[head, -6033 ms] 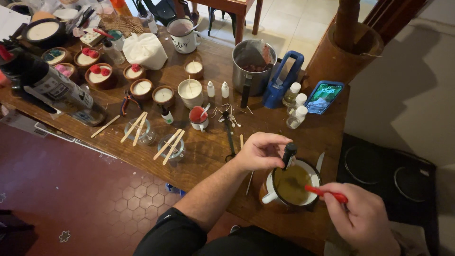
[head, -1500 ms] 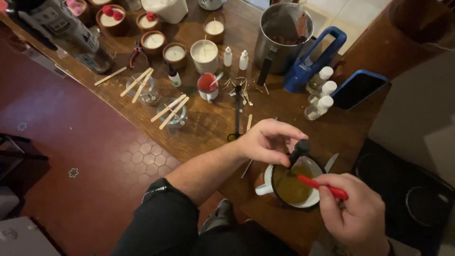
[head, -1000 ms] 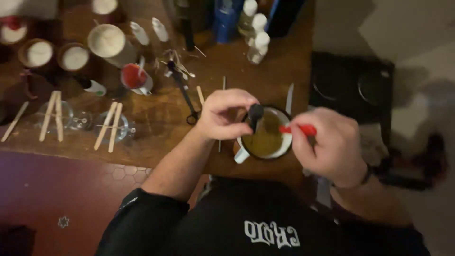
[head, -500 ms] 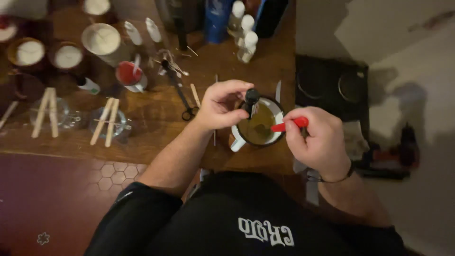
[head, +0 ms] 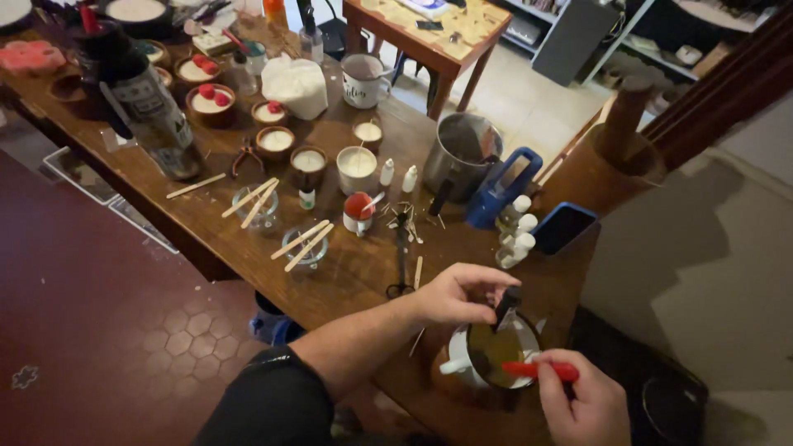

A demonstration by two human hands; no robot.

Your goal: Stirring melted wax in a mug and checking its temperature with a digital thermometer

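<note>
My left hand pinched a small black dropper by its top, thumb and fingers closed narrowly on it, its tip angled down over the white mug so that whatever left it would fall into the amber liquid inside. My right hand was closed around the red handle of a stirring tool, which lay across the mug's rim just beneath that grip, its working end reaching into the liquid; I could not tell what kind of end it had.

The mug stood at the near edge of the wooden table, directly between my two grips, its handle turned toward my left forearm. Just beyond my left grip lay black scissors and a loose wooden stick. Farther out stood small white dropper bottles, a dark phone, a metal pouring pitcher with a blue handle, and a row of poured candles. Two glass jars carried paired sticks across their mouths, seemingly to centre wicks.
</note>
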